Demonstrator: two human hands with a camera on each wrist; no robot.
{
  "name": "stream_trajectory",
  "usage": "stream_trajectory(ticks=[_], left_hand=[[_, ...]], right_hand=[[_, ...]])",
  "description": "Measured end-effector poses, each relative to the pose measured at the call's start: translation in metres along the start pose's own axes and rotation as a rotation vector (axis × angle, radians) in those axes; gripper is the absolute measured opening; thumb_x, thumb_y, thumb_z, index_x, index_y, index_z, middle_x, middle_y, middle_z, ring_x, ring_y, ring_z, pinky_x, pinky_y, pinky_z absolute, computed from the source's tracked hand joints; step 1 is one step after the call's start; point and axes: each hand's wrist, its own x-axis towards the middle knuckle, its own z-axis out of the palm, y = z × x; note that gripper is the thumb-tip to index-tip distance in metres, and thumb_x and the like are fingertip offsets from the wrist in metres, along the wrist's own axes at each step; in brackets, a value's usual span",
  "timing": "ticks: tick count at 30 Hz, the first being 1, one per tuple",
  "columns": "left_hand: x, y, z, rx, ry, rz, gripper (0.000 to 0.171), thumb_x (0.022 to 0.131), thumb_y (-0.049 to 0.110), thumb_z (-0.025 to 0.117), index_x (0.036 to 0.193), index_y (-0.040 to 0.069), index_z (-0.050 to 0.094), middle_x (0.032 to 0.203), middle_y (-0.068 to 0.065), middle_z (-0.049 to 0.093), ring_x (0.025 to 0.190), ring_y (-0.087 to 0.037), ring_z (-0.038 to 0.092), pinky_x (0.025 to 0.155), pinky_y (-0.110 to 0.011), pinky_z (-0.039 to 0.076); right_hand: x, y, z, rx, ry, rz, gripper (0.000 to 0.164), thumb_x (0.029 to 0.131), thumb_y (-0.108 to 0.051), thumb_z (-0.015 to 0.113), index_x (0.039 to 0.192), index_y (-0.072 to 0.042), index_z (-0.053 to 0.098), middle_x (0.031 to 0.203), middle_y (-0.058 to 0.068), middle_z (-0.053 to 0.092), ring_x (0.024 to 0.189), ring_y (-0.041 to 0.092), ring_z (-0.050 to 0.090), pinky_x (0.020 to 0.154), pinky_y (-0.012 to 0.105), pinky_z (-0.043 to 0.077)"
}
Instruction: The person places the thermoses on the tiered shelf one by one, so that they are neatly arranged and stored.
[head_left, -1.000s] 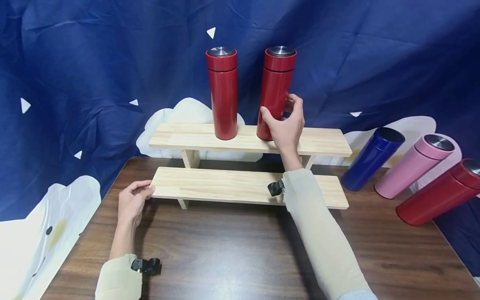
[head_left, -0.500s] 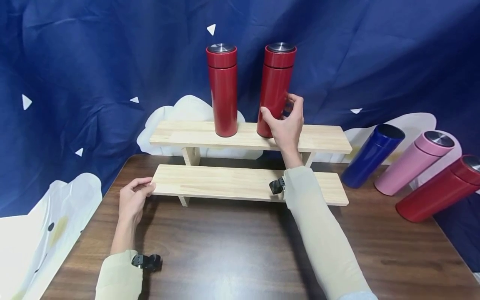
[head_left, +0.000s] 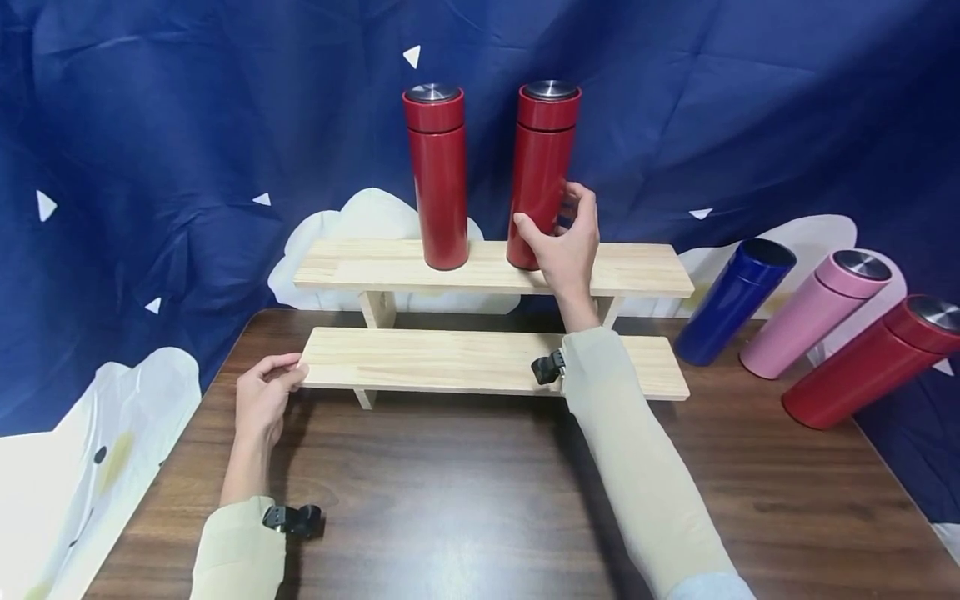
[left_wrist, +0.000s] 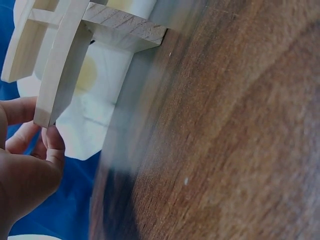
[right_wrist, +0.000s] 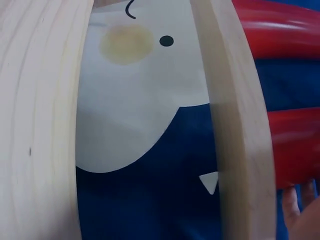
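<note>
My right hand [head_left: 572, 250] grips the lower part of a red thermos [head_left: 546, 150] on the upper board [head_left: 345, 262] of a two-tier wooden stand. Thumb on the near left side, fingers round the right side. A second red thermos [head_left: 438, 179] stands upright to its left, a gap between them. My left hand [head_left: 262, 396] pinches the left end of the lower board [head_left: 450, 358]. In the left wrist view, the left hand's fingers [left_wrist: 20, 110] touch that board end [left_wrist: 45, 112]. The right wrist view catches only part of the right hand [right_wrist: 302, 215] beneath the red thermos [right_wrist: 295, 145].
Right of the stand, a blue thermos [head_left: 735, 302], a pink thermos [head_left: 813, 315] and another red thermos [head_left: 870, 362] stand in a row on the brown wooden table [head_left: 450, 500]. A dark blue curtain [head_left: 187, 125] with white shapes hangs close behind the stand.
The head view has shifted slightly, so everything sits a little higher and further left. Both hands keep their holds, and the thermoses stay in place on the board.
</note>
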Motion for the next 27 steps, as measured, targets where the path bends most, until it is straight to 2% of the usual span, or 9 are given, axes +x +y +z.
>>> stream_trajectory(ticks=[5,12,22,27], left_hand=[[0.0,0.0,0.002,0.031,-0.009,-0.012,0.031,0.087,-0.008,0.072,0.117,-0.014,0.065,0.079,0.006,0.065,0.066,-0.005,0.057,0.062,-0.016,0.049],[-0.001,0.0,-0.001,0.009,0.011,-0.016,0.023,0.085,-0.01,0.072,0.108,-0.008,0.07,0.078,0.005,0.065,0.066,-0.006,0.058,0.062,-0.016,0.049],[-0.003,0.002,-0.003,0.018,0.014,-0.033,0.024,0.086,-0.009,0.072,0.111,-0.008,0.069,0.079,0.006,0.067,0.068,-0.005,0.059,0.062,-0.015,0.049],[-0.002,0.002,0.0,0.027,0.006,-0.033,0.027,0.087,-0.009,0.072,0.113,-0.009,0.068,0.08,0.006,0.067,0.069,-0.005,0.059,0.062,-0.016,0.049]], right_hand=[[0.0,-0.004,-0.008,-0.039,-0.003,-0.001,0.076,0.076,-0.031,0.085,0.139,-0.008,0.048,0.134,0.007,0.055,0.12,0.017,0.054,0.094,0.035,0.052],[-0.001,-0.005,-0.029,-0.012,0.053,-0.045,0.068,0.08,-0.024,0.083,0.135,0.0,0.051,0.13,0.018,0.057,0.12,0.028,0.056,0.099,0.046,0.05],[-0.006,-0.001,-0.055,-0.043,0.107,-0.015,0.056,0.083,-0.019,0.081,0.129,0.001,0.057,0.126,0.017,0.06,0.118,0.03,0.056,0.097,0.043,0.048],[-0.008,0.003,-0.069,-0.069,0.13,-0.007,0.054,0.084,-0.019,0.082,0.128,0.0,0.058,0.126,0.017,0.06,0.116,0.029,0.056,0.094,0.04,0.047]])
